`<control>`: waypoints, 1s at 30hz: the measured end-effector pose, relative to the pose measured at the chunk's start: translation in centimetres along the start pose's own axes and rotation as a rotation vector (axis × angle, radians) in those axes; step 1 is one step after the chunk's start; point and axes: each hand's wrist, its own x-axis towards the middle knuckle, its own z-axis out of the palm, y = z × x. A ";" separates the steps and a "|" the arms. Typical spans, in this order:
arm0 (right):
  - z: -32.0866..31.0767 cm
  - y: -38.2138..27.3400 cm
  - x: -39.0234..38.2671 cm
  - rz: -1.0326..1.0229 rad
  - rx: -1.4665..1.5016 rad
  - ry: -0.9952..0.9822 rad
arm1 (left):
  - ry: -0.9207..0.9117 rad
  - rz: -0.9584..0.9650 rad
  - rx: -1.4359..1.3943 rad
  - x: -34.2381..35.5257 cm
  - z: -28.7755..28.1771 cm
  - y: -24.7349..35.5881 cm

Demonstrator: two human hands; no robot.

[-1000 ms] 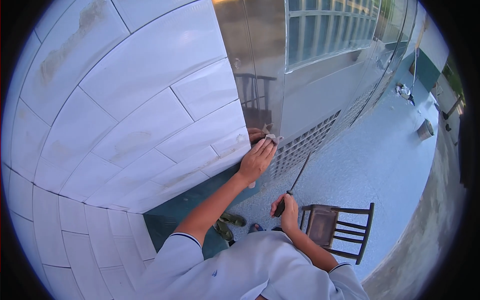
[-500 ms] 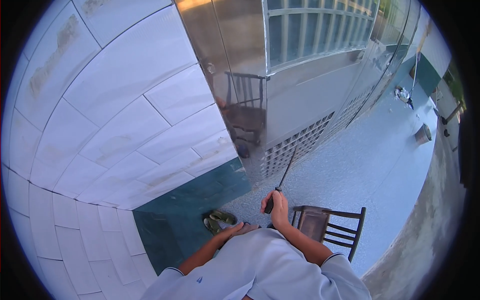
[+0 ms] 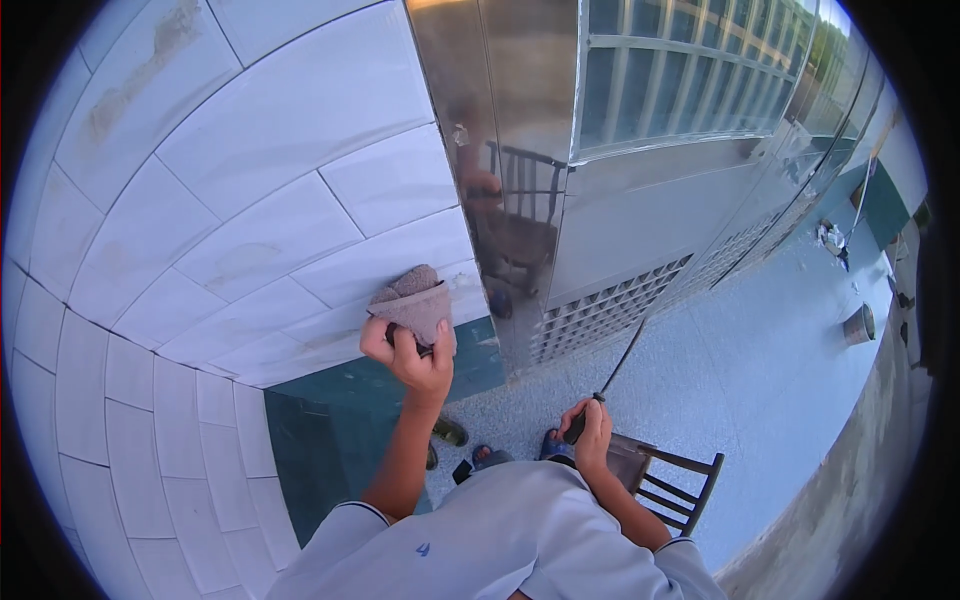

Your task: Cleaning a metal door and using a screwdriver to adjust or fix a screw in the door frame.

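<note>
Grey-brown cloth [image 3: 418,303], folded over and gripped between the thumb and curled fingers of the left hand [image 3: 418,366], at the left, in front of the white tiled wall [image 3: 290,160]; no telling from this angle whether touching it or just short of it. Also pinched in there, just below the fold, a dark piece [image 3: 425,349], too covered to identify. To the right, a black-handled screwdriver [image 3: 600,396] enclosed firmly by the right hand [image 3: 594,430], with its thin shaft slanting far and right toward the lattice vent [image 3: 610,310].

For good handling, best to keep the cloth bunched tight, with no loose fold slipping off the dark piece. Keep the screwdriver pointed away from the left hand, and clear of the glossy steel panel [image 3: 530,80], so as not to scratch. Mind the wooden chair [image 3: 628,460] just beside the right hand too.

Compared with half a second ago: a left hand now raised and out in front, instead of low and near with no cloth visible. No such change at the right: still a closed grip on the same screwdriver, at much the same slant.
</note>
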 end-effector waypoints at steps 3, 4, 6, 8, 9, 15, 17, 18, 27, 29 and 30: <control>-0.4 -0.4 0.6 0.010 -0.038 -0.028 | 0.062 0.288 0.286 -1.6 4.3 -3.2; -0.7 -0.5 0.6 0.012 -0.063 -0.043 | 0.062 0.288 0.293 -2.3 4.7 -3.6; -1.2 -1.0 0.8 0.000 -0.089 -0.065 | 0.020 0.412 0.325 -3.6 5.1 -4.4; -1.8 -1.5 0.9 -0.009 -0.124 -0.088 | -0.059 0.381 0.306 -5.2 5.3 -3.9; -2.0 -1.6 1.0 0.008 -0.113 -0.060 | -0.136 0.354 0.280 -6.0 5.3 -3.7; -1.2 -0.6 1.1 0.079 -0.160 -0.244 | -0.784 -0.441 0.051 -13.5 2.6 -1.6; 0.8 -0.1 0.8 0.116 -0.130 -0.327 | -0.778 -0.672 -0.128 -14.8 0.5 -2.3; 2.2 -0.1 0.7 0.147 -0.139 -0.440 | -0.767 -0.903 -0.317 -15.1 -0.3 -2.9; 12.6 1.7 -2.1 0.202 -0.053 -0.664 | -1.093 -0.646 -0.561 -1.4 -3.4 -1.8; 14.3 2.5 -2.6 0.200 0.014 -0.670 | -1.138 -0.656 -0.504 -0.6 -3.7 -3.2; 15.1 2.8 -2.8 0.193 0.020 -0.655 | -1.186 -0.632 -0.470 0.0 -3.8 -3.8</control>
